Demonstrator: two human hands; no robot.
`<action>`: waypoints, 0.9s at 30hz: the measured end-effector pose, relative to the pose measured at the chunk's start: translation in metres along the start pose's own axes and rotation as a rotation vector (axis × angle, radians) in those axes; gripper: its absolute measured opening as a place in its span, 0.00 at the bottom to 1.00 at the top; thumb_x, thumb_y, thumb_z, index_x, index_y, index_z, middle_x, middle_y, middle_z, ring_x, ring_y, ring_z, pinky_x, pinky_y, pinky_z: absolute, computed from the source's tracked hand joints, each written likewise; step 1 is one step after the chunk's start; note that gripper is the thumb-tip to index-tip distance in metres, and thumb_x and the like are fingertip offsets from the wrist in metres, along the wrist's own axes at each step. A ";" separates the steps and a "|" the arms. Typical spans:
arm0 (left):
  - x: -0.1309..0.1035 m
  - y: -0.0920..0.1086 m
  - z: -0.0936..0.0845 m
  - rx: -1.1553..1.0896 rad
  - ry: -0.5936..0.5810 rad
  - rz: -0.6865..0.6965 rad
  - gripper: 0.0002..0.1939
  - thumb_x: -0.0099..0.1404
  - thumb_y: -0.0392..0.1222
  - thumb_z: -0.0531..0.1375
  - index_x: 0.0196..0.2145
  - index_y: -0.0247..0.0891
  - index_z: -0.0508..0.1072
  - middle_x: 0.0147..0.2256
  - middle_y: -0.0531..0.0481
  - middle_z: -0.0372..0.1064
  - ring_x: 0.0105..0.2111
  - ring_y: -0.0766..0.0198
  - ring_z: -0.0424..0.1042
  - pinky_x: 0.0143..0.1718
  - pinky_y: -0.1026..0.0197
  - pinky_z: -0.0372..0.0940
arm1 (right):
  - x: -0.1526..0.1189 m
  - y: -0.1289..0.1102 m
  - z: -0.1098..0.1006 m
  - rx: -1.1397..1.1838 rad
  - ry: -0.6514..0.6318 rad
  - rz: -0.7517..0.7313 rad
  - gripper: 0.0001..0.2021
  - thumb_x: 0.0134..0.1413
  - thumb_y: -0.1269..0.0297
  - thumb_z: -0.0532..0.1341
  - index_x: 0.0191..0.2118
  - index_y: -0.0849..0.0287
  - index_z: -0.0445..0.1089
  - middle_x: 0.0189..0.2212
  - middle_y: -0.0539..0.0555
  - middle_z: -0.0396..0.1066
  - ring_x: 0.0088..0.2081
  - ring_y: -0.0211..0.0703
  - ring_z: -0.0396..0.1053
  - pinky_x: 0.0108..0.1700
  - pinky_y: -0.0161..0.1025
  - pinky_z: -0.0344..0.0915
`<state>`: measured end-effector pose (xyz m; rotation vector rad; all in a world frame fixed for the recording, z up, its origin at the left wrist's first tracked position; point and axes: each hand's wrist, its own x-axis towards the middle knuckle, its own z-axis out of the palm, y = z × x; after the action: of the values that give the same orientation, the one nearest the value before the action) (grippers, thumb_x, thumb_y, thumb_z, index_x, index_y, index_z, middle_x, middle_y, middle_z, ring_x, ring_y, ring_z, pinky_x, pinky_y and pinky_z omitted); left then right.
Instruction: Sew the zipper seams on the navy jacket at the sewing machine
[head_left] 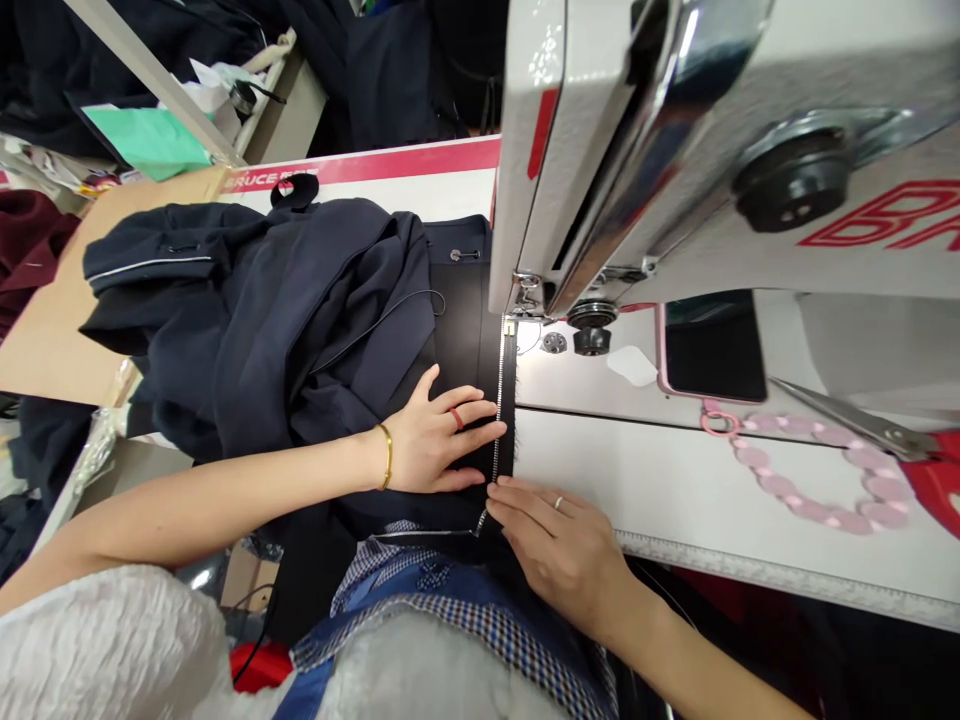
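Observation:
Dark navy fabric (262,310) lies bunched on the sewing table, with a flat black panel (461,340) at its right. A metal zipper (499,400) runs down the panel's right edge from the presser area of the white sewing machine (592,150). Spread over the panel, my left hand (442,440) lies palm down, its fingertips beside or on the zipper. My right hand (562,540) pinches the zipper and black fabric edge near the table's front, fingers close together. Below the hands, the zipper's lower part bends left.
A phone (712,345) lies right of the needle area, with a pink beaded strap (780,490). Red-handled scissors (900,440) point toward it. A small white chalk-like piece (631,366) sits left of the phone. Brown board (45,345) and more cloth are at the left.

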<state>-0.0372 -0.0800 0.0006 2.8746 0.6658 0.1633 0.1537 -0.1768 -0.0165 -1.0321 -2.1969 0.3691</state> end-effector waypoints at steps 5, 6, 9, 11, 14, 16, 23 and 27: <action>0.012 -0.014 -0.001 0.001 0.017 0.015 0.23 0.61 0.51 0.52 0.51 0.38 0.62 0.50 0.40 0.61 0.53 0.50 0.55 0.53 0.32 0.37 | 0.015 0.013 -0.004 -0.068 -0.020 -0.003 0.11 0.53 0.77 0.51 0.37 0.62 0.69 0.37 0.53 0.72 0.39 0.39 0.70 0.38 0.35 0.67; 0.015 -0.018 -0.001 0.005 0.016 0.015 0.23 0.61 0.51 0.52 0.51 0.38 0.62 0.50 0.40 0.60 0.53 0.50 0.54 0.52 0.32 0.38 | 0.019 0.016 -0.006 -0.079 -0.023 -0.004 0.11 0.53 0.77 0.51 0.36 0.61 0.69 0.36 0.53 0.73 0.38 0.39 0.70 0.37 0.35 0.67; 0.024 -0.029 -0.004 0.019 -0.005 0.017 0.22 0.61 0.50 0.52 0.51 0.38 0.61 0.51 0.39 0.59 0.53 0.49 0.54 0.51 0.31 0.40 | 0.031 0.027 -0.008 -0.091 -0.025 -0.002 0.10 0.54 0.75 0.51 0.33 0.60 0.69 0.34 0.52 0.73 0.35 0.39 0.71 0.34 0.35 0.67; 0.030 -0.036 -0.006 0.029 -0.024 0.008 0.22 0.61 0.49 0.52 0.51 0.39 0.61 0.51 0.39 0.59 0.53 0.50 0.54 0.51 0.31 0.41 | 0.038 0.035 -0.009 -0.090 -0.019 -0.004 0.10 0.54 0.75 0.51 0.33 0.59 0.69 0.34 0.52 0.73 0.35 0.39 0.71 0.34 0.34 0.67; 0.039 -0.048 -0.009 0.030 -0.026 -0.010 0.21 0.61 0.48 0.53 0.51 0.40 0.62 0.51 0.40 0.58 0.53 0.49 0.54 0.51 0.31 0.42 | 0.047 0.047 -0.009 -0.096 -0.015 -0.013 0.10 0.54 0.74 0.51 0.33 0.59 0.69 0.34 0.52 0.73 0.36 0.39 0.71 0.35 0.34 0.67; 0.044 -0.056 -0.009 0.023 -0.016 -0.019 0.21 0.61 0.48 0.53 0.51 0.40 0.62 0.51 0.40 0.58 0.53 0.49 0.53 0.51 0.32 0.42 | 0.052 0.054 -0.009 -0.108 -0.020 -0.016 0.10 0.54 0.73 0.51 0.33 0.58 0.68 0.34 0.51 0.73 0.35 0.39 0.71 0.34 0.34 0.66; 0.050 -0.064 -0.012 0.056 -0.022 -0.084 0.21 0.61 0.47 0.54 0.51 0.42 0.62 0.53 0.43 0.57 0.54 0.52 0.52 0.51 0.38 0.47 | 0.060 0.052 -0.003 0.101 0.060 0.335 0.08 0.52 0.67 0.54 0.33 0.56 0.70 0.32 0.53 0.68 0.33 0.41 0.67 0.33 0.37 0.64; 0.040 -0.053 -0.033 0.063 -0.064 -0.162 0.20 0.60 0.46 0.55 0.49 0.35 0.66 0.52 0.40 0.58 0.51 0.55 0.57 0.50 0.53 0.55 | 0.059 0.021 0.006 0.789 0.204 0.810 0.16 0.48 0.64 0.57 0.46 0.56 0.63 0.40 0.54 0.67 0.33 0.38 0.68 0.31 0.35 0.66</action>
<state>-0.0292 -0.0106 0.0246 2.8546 0.9016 0.0277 0.1347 -0.1175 -0.0044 -1.3389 -1.1599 1.2914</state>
